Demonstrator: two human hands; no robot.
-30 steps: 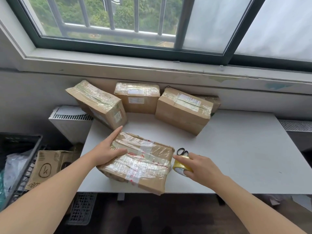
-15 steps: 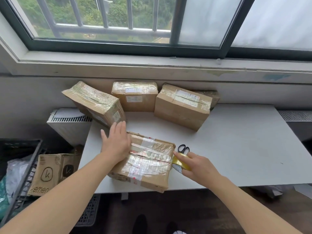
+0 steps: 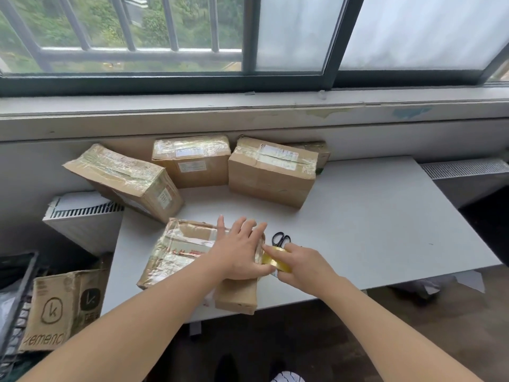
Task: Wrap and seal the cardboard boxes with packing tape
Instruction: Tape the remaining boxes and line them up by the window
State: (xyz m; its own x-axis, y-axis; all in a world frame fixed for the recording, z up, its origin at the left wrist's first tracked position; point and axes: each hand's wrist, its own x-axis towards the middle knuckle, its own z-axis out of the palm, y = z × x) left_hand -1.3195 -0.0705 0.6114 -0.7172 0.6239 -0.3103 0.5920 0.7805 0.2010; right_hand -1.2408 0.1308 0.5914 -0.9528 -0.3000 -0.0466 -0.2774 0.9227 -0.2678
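A cardboard box (image 3: 179, 252) covered in shiny tape lies at the front left of the grey table (image 3: 371, 224), its near corner hanging over the edge. My left hand (image 3: 239, 249) lies flat on the box's right end with its fingers spread. Just right of the box, my right hand (image 3: 300, 264) grips a yellowish roll of packing tape (image 3: 275, 260) held against the box's right side. Black-handled scissors (image 3: 281, 239) lie on the table just behind the roll.
Three taped boxes stand along the back of the table: one tilted at the left (image 3: 124, 180), one in the middle (image 3: 192, 161), one to the right (image 3: 271, 169). A printed carton (image 3: 60, 307) and a dark crate (image 3: 16, 299) sit on the floor at left.
My left hand slid from the box's left end across to its right end. The right hand has kept the tape roll at the box's right side. The camera tilted and the view shifted.
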